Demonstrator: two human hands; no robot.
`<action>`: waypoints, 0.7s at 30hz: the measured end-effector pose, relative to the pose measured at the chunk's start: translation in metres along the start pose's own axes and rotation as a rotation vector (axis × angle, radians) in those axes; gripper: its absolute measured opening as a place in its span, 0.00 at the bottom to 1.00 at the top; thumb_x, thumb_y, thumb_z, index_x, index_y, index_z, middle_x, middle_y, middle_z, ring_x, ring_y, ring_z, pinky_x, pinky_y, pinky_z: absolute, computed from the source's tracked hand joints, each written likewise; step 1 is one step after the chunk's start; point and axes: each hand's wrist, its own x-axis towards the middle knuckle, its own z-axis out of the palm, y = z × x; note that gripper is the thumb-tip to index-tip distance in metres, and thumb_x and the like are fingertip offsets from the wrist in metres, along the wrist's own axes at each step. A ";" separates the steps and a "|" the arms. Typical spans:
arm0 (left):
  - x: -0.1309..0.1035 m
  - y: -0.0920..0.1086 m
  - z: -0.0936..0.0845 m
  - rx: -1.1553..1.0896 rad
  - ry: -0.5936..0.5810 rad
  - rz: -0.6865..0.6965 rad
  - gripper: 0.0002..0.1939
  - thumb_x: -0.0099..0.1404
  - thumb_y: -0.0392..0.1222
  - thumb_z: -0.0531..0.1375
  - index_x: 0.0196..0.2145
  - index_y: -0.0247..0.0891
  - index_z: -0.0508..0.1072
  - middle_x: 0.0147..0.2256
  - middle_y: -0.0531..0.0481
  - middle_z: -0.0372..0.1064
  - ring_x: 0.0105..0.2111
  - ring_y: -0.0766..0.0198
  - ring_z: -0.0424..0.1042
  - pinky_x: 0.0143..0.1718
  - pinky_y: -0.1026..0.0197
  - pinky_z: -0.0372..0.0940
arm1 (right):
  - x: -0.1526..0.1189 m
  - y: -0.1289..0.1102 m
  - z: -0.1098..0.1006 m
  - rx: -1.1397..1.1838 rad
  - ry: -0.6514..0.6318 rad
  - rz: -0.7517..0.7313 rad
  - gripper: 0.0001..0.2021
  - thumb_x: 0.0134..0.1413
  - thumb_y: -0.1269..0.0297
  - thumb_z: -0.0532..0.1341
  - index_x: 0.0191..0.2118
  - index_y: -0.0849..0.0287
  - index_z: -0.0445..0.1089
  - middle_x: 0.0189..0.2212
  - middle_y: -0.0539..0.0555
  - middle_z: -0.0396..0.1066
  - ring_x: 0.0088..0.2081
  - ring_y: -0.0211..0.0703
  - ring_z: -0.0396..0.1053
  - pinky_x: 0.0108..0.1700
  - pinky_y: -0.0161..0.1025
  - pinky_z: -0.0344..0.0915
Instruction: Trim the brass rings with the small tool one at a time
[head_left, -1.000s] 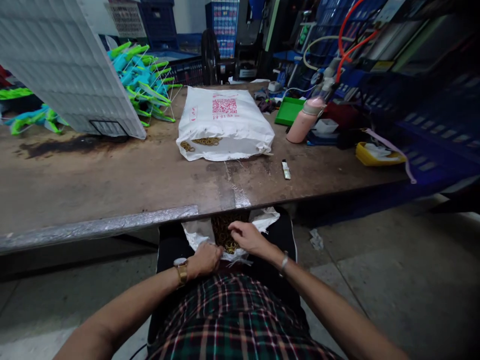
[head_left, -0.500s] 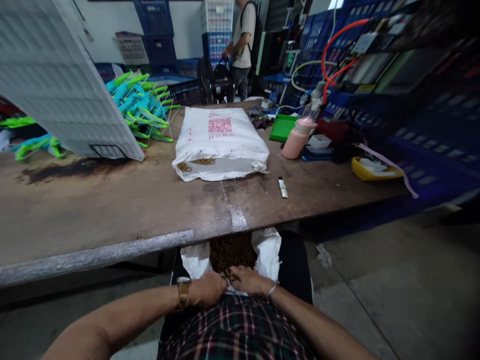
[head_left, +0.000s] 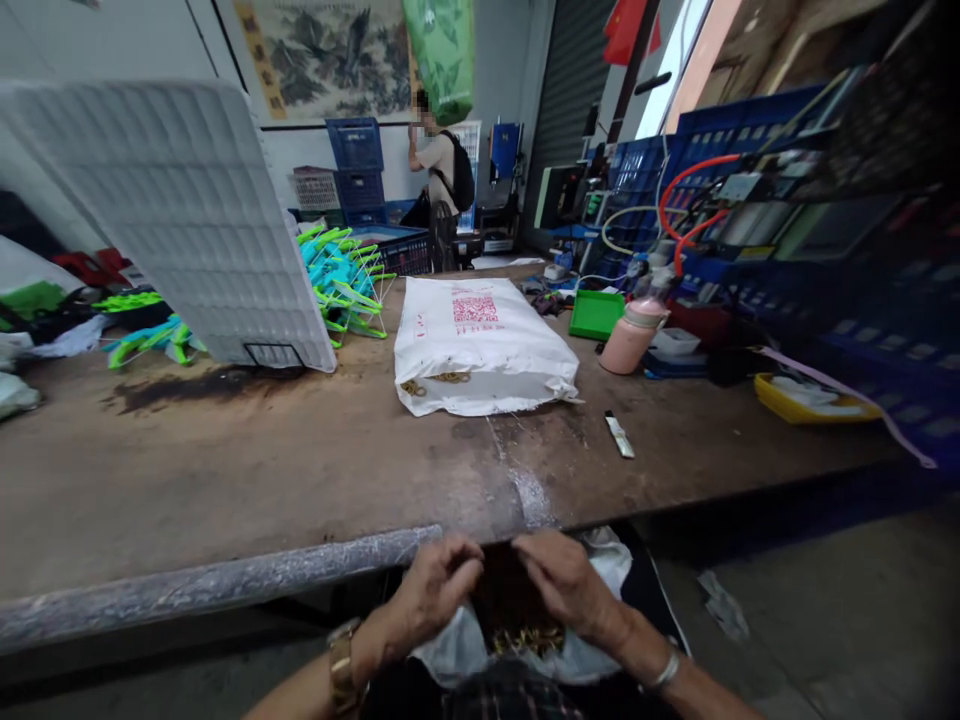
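Bag (head_left: 455,645), one, holds many pieces (head_left: 527,640) near left hand (head_left: 439,588) and right hand (head_left: 571,588); cannot tell either grip's state.

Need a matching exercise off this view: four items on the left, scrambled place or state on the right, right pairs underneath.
Things
1. White sack
2. Pink bottle
3. Yellow tray
4. White lap bag

Place or state
A. Upright beside the green tray
B. Below the near edge of the table, gold-coloured pieces inside
C. Near the table's right end, white items in it
D. Lying on the table, red square code on top

Pairs: 1-D, 2-A, 3-C, 4-B
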 end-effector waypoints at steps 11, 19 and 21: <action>0.191 -0.021 -0.067 0.719 0.317 0.013 0.18 0.64 0.42 0.49 0.48 0.29 0.63 0.53 0.32 0.57 0.54 0.53 0.56 0.54 0.50 0.54 | 0.050 0.130 -0.078 -0.520 0.414 0.992 0.26 0.53 0.52 0.45 0.55 0.59 0.58 0.50 0.65 0.57 0.49 0.65 0.57 0.44 0.59 0.58; 0.248 -0.045 -0.109 0.794 0.281 -0.278 0.20 0.63 0.40 0.44 0.40 0.24 0.70 0.39 0.27 0.69 0.41 0.46 0.70 0.40 0.48 0.63 | 0.049 0.169 -0.055 -0.617 0.429 0.829 0.25 0.48 0.52 0.42 0.51 0.48 0.62 0.44 0.60 0.66 0.46 0.61 0.63 0.45 0.59 0.57; 0.258 -0.052 -0.113 0.784 0.232 -0.312 0.20 0.63 0.38 0.44 0.41 0.25 0.71 0.37 0.29 0.71 0.38 0.48 0.72 0.35 0.52 0.65 | 0.047 0.185 -0.053 -0.591 0.465 0.793 0.24 0.44 0.53 0.45 0.49 0.40 0.63 0.38 0.59 0.68 0.41 0.60 0.67 0.41 0.58 0.60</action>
